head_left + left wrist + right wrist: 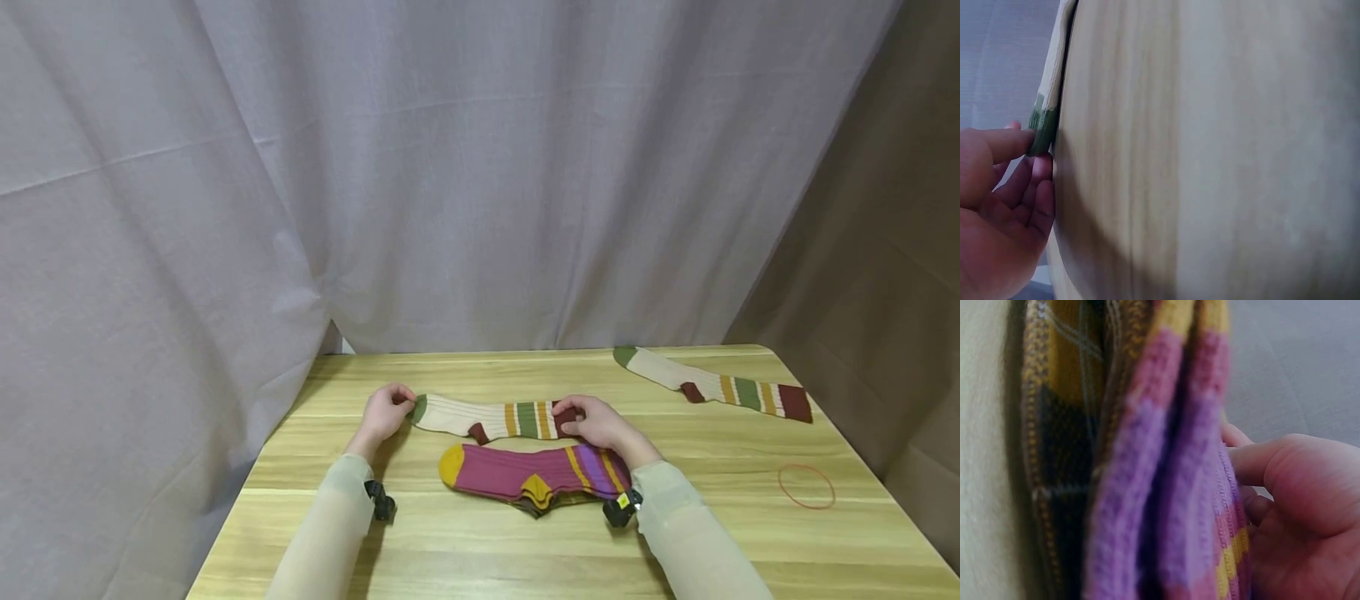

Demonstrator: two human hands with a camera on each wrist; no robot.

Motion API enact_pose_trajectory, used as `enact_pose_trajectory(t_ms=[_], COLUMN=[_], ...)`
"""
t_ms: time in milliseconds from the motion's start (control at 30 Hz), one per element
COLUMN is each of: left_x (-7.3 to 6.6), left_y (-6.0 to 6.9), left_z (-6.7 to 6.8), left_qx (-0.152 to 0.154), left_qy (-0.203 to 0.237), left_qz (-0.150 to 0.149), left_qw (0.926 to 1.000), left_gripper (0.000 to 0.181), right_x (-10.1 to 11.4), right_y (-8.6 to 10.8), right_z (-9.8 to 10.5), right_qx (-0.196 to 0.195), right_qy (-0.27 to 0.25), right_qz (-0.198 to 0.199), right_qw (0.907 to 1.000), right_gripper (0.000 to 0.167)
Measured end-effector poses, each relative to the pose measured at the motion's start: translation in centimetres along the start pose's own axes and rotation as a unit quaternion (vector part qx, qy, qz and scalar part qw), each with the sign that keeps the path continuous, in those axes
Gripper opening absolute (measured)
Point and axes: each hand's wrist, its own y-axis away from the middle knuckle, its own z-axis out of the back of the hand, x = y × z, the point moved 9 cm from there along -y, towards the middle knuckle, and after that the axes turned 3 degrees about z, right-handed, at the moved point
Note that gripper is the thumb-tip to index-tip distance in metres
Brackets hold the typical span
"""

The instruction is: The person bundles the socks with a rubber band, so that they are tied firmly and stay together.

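Observation:
A cream sock (457, 415) with a green toe, maroon heel, and green and mustard stripes lies flat across the table. My left hand (386, 412) pinches its green toe (1043, 128) between thumb and fingers. At the other end, my right hand (602, 427) holds the maroon cuff, partly covering it. Just in front lies a stack of magenta socks (498, 471) with mustard toe and heel and purple bands, over darker socks. My right wrist is above their cuff end. In the right wrist view, the purple band (1197, 481) hides the right fingertips and the cream cuff.
Another cream striped sock (660, 369) lies at the back right of the wooden table (480, 558), slanting toward the right edge. A thin red ring (799, 465) rests nearer the front right. Grey curtain (480, 183) hangs behind the table.

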Motion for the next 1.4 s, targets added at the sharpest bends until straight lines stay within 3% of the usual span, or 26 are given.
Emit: enact_pose_trajectory(t_ms=[167,333,467,633,767,933,1100,1267,1400], left_x=[-0.1,-0.1,-0.4,0.1,1.1,1.7,2.2,2.4,2.4], left_y=[0.0,0.2,0.5,0.7,0.8,1.0,1.2,1.5,1.5], left_z=[-0.1,-0.2,0.0,0.0,0.1,0.2,0.2,0.1,0.0], left_qx=[0.021,0.049,0.053,0.050,0.042,0.045,0.051,0.053,0.054], left_qy=[-0.002,-0.001,0.000,0.070,0.151,0.202,0.266,0.307,0.324], left_qz=[-0.009,0.005,0.009,0.025,0.056,0.077,0.109,0.129,0.140], left_qw=[0.9997,0.9988,0.9986,0.9960,0.9860,0.9752,0.9564,0.9415,0.9341], left_gripper=[0.013,0.017,0.020,0.020,0.018,0.020,0.027,0.031,0.033], right_x=[0.0,0.0,-0.3,-0.1,0.2,0.3,0.2,0.1,0.0], right_y=[0.1,0.0,-0.1,0.0,0.1,0.2,0.1,0.1,0.0], right_z=[-0.1,0.0,0.1,0.1,0.0,0.0,-0.1,0.0,0.1], right_qx=[0.004,0.004,0.003,0.003,0.004,0.005,0.006,0.005,0.005], right_qy=[0.005,0.011,0.012,0.010,-0.001,0.001,0.005,0.007,0.004], right_qz=[0.003,0.005,0.002,0.005,0.005,0.005,0.008,0.009,0.007], right_qw=[1.0000,0.9999,0.9999,0.9999,1.0000,1.0000,0.9999,0.9999,1.0000], right_gripper=[0.022,0.022,0.022,0.022,0.022,0.021,0.022,0.022,0.022])
